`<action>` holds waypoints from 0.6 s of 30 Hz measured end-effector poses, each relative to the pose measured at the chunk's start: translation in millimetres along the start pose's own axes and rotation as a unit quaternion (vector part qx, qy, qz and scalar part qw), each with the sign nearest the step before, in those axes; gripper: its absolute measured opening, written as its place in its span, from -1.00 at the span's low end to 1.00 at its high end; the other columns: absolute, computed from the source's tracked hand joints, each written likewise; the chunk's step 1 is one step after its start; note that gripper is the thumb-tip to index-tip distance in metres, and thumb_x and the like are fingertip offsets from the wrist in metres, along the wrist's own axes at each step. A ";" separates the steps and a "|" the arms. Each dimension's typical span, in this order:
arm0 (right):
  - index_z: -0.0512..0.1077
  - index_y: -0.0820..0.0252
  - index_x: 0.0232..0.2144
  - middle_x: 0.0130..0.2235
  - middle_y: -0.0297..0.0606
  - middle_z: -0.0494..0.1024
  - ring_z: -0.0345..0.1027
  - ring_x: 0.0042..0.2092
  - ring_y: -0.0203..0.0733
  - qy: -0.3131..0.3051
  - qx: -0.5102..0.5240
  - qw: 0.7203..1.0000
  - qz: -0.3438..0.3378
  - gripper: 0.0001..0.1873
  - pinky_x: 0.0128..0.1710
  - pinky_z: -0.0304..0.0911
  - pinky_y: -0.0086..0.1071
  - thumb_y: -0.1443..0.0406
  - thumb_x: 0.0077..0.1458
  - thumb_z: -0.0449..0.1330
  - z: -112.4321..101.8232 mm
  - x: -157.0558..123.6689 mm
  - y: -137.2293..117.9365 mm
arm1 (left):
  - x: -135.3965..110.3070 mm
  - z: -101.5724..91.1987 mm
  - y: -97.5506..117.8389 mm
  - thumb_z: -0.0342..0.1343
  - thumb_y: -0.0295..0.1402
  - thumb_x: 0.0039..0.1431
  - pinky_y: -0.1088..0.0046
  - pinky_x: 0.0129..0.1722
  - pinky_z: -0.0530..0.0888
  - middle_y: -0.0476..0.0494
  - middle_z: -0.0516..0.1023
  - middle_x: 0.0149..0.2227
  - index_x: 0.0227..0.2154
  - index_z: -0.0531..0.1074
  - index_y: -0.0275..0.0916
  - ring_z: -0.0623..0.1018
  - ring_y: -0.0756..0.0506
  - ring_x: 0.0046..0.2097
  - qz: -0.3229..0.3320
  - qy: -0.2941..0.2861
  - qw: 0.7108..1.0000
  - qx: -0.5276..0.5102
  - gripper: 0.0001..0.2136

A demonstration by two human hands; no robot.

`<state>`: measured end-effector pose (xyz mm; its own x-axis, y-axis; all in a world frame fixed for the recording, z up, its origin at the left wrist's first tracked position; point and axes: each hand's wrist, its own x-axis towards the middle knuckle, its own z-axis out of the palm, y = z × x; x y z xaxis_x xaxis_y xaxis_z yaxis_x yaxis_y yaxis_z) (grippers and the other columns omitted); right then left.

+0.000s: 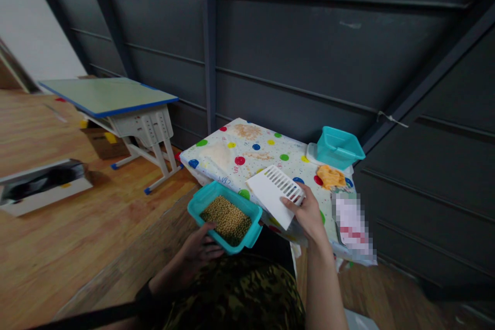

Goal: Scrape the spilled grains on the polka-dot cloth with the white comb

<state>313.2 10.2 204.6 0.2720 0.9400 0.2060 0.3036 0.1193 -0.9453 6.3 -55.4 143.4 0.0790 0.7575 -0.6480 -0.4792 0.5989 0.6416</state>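
My left hand (201,248) is closed on the near left rim of a teal plastic box (254,235), thumb over the edge and fingers under it. Soybeans (227,216) cover the bottom of this box, which is held just off the front edge of the table. My right hand (310,215) grips a flat white plastic piece with a row of slots (271,200), thumb on top. That piece is tilted over the table's front edge, right of the box. Beyond it, loose beans (260,155) lie scattered on the spotted tablecloth (284,148).
A pale powdery heap (216,154) and a tan grainy patch (247,131) lie at the table's far left. A second teal box (338,149), an orange cloth (330,177) and a blurred-out item (351,221) are on the right. A school desk (112,95) stands left, by the dark wall.
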 end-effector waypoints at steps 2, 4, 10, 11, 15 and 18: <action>0.43 0.08 0.05 -0.07 -0.18 0.67 0.54 -0.11 0.05 -0.037 0.010 0.999 0.005 -0.30 -0.05 0.45 -0.07 0.05 -0.14 0.48 0.6 -4.0 -5.3 | 6.1 -5.6 -3.7 0.12 -0.27 0.31 0.22 -0.06 0.62 -0.11 0.68 -0.33 -0.02 0.34 -0.16 0.76 -0.25 -0.22 -0.003 -0.033 0.999 0.003 -0.77; 0.44 0.08 0.04 -0.10 -0.20 0.68 0.54 -0.13 0.04 -0.067 0.030 0.997 0.014 -0.31 -0.09 0.46 -0.10 0.07 -0.15 0.50 0.3 -6.8 -9.5 | 7.5 -7.9 -4.8 0.15 -0.24 0.31 0.25 -0.04 0.62 -0.13 0.69 -0.31 -0.02 0.36 -0.16 0.76 -0.24 -0.20 -0.006 -0.040 0.999 0.008 -0.76; 0.42 0.09 0.06 -0.04 -0.15 0.66 0.53 -0.09 0.05 0.016 0.079 0.997 -0.003 -0.27 -0.04 0.44 -0.07 0.06 -0.15 0.51 -0.9 10.4 -0.4 | -17.2 13.6 12.0 0.16 -0.33 0.28 0.27 -0.17 0.65 -0.10 0.62 -0.44 -0.15 0.37 -0.21 0.70 -0.20 -0.36 -0.009 0.011 1.000 0.014 -0.86; 0.41 0.10 0.06 -0.03 -0.13 0.65 0.53 -0.08 0.06 0.036 0.072 0.997 -0.010 -0.27 -0.02 0.43 -0.05 0.06 -0.15 0.50 -0.3 16.5 3.2 | -21.0 16.1 14.3 0.15 -0.35 0.26 0.28 -0.17 0.65 -0.10 0.62 -0.44 -0.15 0.36 -0.20 0.71 -0.20 -0.36 -0.004 0.010 1.000 0.019 -0.85; 0.40 0.13 0.06 -0.02 -0.08 0.63 0.52 -0.06 0.10 0.056 0.036 0.998 -0.019 -0.25 0.01 0.41 0.01 0.05 -0.17 0.49 4.5 37.4 12.6 | -19.0 11.9 13.9 0.18 -0.30 0.21 0.26 -0.17 0.64 -0.09 0.63 -0.44 -0.17 0.34 -0.15 0.71 -0.22 -0.36 0.007 0.002 1.000 0.025 -0.81; 0.41 0.12 0.04 -0.05 -0.10 0.63 0.51 -0.07 0.10 0.020 0.020 0.999 -0.021 -0.27 0.00 0.41 0.00 0.06 -0.18 0.48 8.3 41.6 9.9 | -2.5 -0.2 7.9 0.23 -0.14 0.20 0.25 -0.12 0.64 -0.11 0.65 -0.39 -0.19 0.36 -0.15 0.72 -0.22 -0.32 -0.010 -0.010 0.999 0.032 -0.75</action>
